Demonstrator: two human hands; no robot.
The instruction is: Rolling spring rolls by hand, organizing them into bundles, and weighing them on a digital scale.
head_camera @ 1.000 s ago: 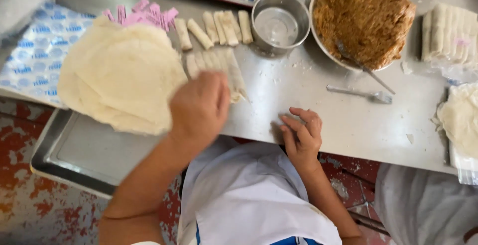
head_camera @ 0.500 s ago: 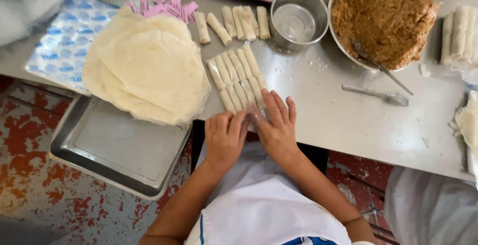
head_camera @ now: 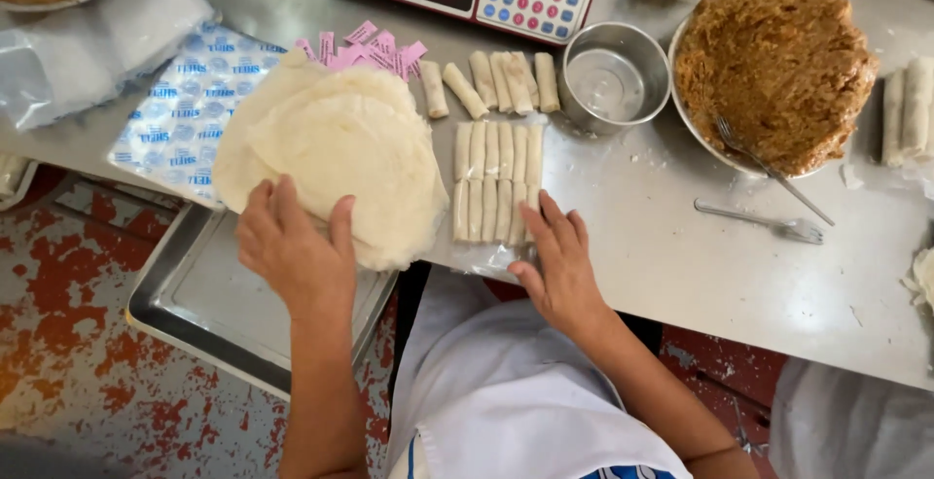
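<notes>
Here left hand touches wrappers (overhanging).

— What colours sit around the stack of wrappers?

— The wrappers themselves are pale cream. Just behind them lie bright pink paper slips; to their left, a clear plastic sheet patterned with repeating blue print.

— And to their right?

— Off-white spring rolls in neat rows, then a shiny silver cup, then a bowl of orange-brown filling. The tabletop is dull grey steel.

— Below the wrappers?

— A grey metal tray over a grey floor blotched rust-red.
</notes>
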